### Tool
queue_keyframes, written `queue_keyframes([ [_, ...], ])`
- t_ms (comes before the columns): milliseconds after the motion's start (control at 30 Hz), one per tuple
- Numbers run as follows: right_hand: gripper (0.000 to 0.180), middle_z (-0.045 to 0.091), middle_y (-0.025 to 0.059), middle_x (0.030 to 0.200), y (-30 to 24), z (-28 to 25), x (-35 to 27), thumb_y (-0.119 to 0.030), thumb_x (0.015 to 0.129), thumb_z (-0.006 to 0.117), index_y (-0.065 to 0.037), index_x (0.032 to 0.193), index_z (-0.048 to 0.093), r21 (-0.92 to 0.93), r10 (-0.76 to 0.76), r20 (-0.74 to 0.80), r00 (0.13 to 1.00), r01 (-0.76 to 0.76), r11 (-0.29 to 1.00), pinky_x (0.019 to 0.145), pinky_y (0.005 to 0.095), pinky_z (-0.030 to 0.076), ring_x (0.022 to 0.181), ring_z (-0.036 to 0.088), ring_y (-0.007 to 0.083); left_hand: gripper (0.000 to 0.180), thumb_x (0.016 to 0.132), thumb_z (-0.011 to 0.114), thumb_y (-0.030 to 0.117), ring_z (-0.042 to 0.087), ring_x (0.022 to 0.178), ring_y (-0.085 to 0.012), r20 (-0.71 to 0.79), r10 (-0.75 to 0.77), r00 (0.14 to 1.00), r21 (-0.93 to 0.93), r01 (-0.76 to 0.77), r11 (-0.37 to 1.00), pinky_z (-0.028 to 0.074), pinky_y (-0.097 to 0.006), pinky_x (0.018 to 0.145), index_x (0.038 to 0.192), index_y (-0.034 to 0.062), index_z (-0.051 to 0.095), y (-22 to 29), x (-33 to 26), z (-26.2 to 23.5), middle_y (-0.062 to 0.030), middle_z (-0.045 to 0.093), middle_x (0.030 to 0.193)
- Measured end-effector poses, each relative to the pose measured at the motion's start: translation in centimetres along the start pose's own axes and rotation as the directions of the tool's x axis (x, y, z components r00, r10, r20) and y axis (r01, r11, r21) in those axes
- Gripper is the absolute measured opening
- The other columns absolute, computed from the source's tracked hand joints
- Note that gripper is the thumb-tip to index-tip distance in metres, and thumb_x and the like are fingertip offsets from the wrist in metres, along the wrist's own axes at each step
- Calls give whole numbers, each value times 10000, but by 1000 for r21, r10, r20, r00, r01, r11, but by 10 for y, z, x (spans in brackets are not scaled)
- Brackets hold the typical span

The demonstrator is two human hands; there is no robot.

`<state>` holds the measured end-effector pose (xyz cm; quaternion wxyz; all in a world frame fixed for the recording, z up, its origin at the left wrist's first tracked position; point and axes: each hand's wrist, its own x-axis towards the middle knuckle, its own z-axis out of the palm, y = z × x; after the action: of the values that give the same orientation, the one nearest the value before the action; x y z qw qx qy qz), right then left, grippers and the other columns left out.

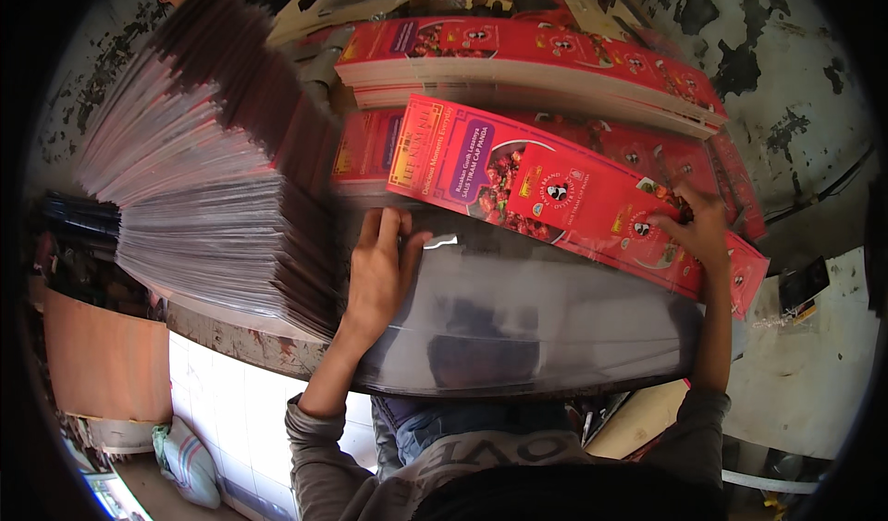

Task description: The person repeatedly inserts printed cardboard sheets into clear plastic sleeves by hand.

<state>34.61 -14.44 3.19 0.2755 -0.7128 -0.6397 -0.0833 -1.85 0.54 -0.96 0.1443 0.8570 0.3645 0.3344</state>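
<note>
L hand [379,276] is laid flat, palm down, on a glossy clear plastic film sheet stack [546,322] at its near-left part; fingers are stretched out and spread, nothing is gripped, thumb is set toward the sheet's upper edge. R hand [696,225] is placed on the far-right end of a long red printed cardboard carton blank [555,192]; fingertips are pressed onto its top face, and whether the edge is pinched from beneath cannot be told.

The red blank is lying tilted, L end higher in the view, R end lower, directly over the upper edge of the film stack and touching it. It is overlapped onto more red blanks of the same kind [370,155] just behind it.

Further back, a thick stack of red printed blanks w/ pale edges [527,68] is seen, well apart from both hands. To the L, a tall fanned pile of dark-edged flat sheets [213,197] is standing beside the L hand, close but not touched. Work surface edge [240,345], worn and stained, is visible below that pile. Grey sleeves are seen on both forearms.
</note>
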Motion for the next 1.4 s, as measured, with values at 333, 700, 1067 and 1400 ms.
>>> queue_keyframes([
  [333,390,468,54,595,-1,-6,10,-292,641,794,-23,809,568,182,-48,213,976,9,983,465,257,366,497,446,138,394,865,588,43,622,597,-137,146,-323,935,-745,319,586,466,-220,574,1120,17,289,-11,7,15,-132,635,733],
  [700,524,600,141,714,-81,51,61,-508,793,612,4,896,569,293,-111,364,925,0,956,656,354,456,666,609,250,313,876,570,43,665,699,-224,97,-250,963,-816,221,534,518,-252,648,951,30,266,-17,3,21,-201,641,786],
  [1067,523,575,173,579,-67,44,52,-494,783,620,10,923,620,-139,-55,148,988,75,987,672,451,467,638,604,328,269,892,546,56,673,759,-272,152,-372,916,-824,325,464,520,-242,672,864,47,279,-17,8,13,-232,640,799],
  [1400,469,577,162,603,-45,41,48,-449,751,676,-3,889,623,-60,-190,98,977,196,979,613,412,460,575,571,332,274,878,588,106,661,839,-261,158,-364,918,-848,315,427,514,-275,760,871,45,321,-20,9,16,-216,642,902],
])
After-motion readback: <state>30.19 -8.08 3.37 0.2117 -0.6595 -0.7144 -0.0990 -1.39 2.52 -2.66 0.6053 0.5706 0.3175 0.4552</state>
